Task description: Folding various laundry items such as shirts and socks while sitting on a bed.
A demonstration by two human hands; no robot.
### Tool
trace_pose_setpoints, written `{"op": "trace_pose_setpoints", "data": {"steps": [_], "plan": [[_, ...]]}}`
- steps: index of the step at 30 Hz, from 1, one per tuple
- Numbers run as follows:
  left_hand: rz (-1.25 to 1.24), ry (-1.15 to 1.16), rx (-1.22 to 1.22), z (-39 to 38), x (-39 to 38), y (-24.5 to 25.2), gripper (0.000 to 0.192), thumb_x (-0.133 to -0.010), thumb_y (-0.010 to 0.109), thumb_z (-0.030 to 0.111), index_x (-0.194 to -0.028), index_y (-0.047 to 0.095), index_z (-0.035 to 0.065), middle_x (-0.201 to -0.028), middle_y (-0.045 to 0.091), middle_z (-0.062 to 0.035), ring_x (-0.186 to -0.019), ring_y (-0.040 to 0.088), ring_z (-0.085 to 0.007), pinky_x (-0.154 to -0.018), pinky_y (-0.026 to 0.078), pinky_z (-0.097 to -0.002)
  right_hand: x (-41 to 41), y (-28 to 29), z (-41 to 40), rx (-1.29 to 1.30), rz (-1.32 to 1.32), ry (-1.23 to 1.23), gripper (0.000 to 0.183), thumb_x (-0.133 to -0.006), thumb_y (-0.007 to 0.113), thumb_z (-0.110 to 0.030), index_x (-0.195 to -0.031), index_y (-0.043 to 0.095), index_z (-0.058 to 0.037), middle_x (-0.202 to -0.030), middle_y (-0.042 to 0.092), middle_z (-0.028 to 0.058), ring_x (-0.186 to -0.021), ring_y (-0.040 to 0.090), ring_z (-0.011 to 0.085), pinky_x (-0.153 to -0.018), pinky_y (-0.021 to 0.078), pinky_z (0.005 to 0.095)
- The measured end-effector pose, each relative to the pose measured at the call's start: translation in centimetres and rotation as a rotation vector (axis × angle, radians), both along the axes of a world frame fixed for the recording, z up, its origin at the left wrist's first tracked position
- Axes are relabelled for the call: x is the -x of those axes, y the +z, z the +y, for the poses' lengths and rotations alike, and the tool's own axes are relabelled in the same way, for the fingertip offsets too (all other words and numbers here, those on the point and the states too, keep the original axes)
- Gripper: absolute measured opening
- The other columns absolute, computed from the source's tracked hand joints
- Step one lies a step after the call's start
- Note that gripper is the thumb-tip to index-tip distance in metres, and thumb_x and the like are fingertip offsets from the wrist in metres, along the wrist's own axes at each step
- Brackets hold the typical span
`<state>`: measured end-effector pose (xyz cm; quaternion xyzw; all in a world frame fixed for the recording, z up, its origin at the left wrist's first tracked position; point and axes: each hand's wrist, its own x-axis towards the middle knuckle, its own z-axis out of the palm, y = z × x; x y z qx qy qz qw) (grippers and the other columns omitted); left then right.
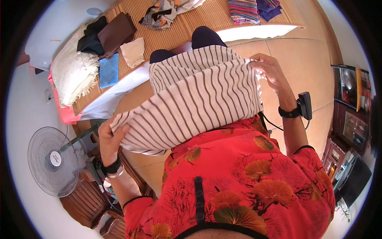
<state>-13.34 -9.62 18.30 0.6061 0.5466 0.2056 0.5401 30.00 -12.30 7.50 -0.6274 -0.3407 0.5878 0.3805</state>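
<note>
A cream knit cloth with dark stripes (194,101) is stretched between my two hands, across my lap and in front of the red floral top. My left hand (112,137) grips its left end, thumb on top of the fabric. At the opposite edge, my right hand (267,70) pinches the upper corner between thumb and fingers. Part of the cloth hangs in a second layer behind, over my dark-clad knees. Whether it is a garment or a plain piece of fabric I cannot tell.
A bed with a bamboo mat (185,27) lies ahead, bearing a fringed cream cloth (74,71), a brown folded cloth (115,34), a blue cloth (108,71), a beige cloth (133,52) and striped textiles (244,10). A standing fan (53,161) and wooden chair (85,200) are at left.
</note>
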Motion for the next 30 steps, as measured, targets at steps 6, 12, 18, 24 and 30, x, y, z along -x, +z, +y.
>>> {"op": "trace_pose_setpoints", "data": {"steps": [6, 12, 18, 24, 30], "plan": [[-0.009, 0.008, 0.051, 3.8, -0.6, -4.3, 0.031, -0.077, 0.062, 0.010, -0.105, 0.057, -0.0020, -0.094, 0.061, -0.0018, -0.083, 0.052, -0.0066, -0.074, 0.042, -0.0213, -0.5, -5.6, 2.2, -0.227, -0.183, 0.052, 0.021, -0.073, 0.061, -0.016, -0.088, 0.062, -0.0007, -0.081, 0.058, 0.0028, -0.073, 0.052, 0.0104, -0.064, 0.0390, 0.0228], [-0.134, 0.026, 0.238, 7.0, -0.4, -9.1, 0.038, -0.077, 0.061, 0.009, -0.113, 0.052, -0.0015, -0.105, 0.057, -0.0033, -0.095, 0.050, -0.0089, -0.084, 0.039, -0.0228, -2.0, -9.8, 3.5, -0.264, -0.080, 0.082, 0.022, -0.076, 0.055, -0.008, -0.095, 0.057, 0.0014, -0.109, 0.053, 0.0110, -0.099, 0.049, 0.0180, -0.084, 0.0376, 0.0272], [-0.127, 0.008, 0.168, 9.9, 2.1, -16.4, 0.035, -0.077, 0.062, 0.014, -0.106, 0.054, -0.0031, -0.093, 0.060, -0.0018, -0.081, 0.051, -0.0073, -0.072, 0.043, -0.0226, -0.6, -7.3, 4.4, -0.007, -0.128, 0.128, 0.021, -0.076, 0.050, 0.000, -0.096, 0.055, 0.0003, -0.093, 0.057, 0.0055, -0.089, 0.051, 0.0136, -0.081, 0.0381, 0.0244], [-0.029, -0.120, -0.095, 11.1, 0.1, -21.4, 0.039, -0.072, 0.063, 0.027, -0.100, 0.057, 0.0011, -0.086, 0.061, -0.0119, -0.076, 0.058, -0.0217, -0.068, 0.045, -0.0293, -0.1, -6.8, 4.7, -0.188, -0.290, 0.145, 0.031, -0.074, 0.051, -0.001, -0.104, 0.054, 0.0010, -0.089, 0.057, 0.0034, -0.082, 0.050, 0.0113, -0.076, 0.0391, 0.0244], [0.084, -0.148, -0.264, 11.8, -1.1, -21.3, 0.034, -0.073, 0.062, 0.022, -0.097, 0.057, -0.0017, -0.114, 0.051, -0.0111, -0.106, 0.047, -0.0207, -0.085, 0.040, -0.0299, -2.0, -3.9, 5.2, -0.160, -0.582, 0.279, 0.026, -0.075, 0.052, -0.005, -0.100, 0.057, 0.0008, -0.084, 0.055, 0.0038, -0.080, 0.050, 0.0116, -0.074, 0.0389, 0.0243]]}}
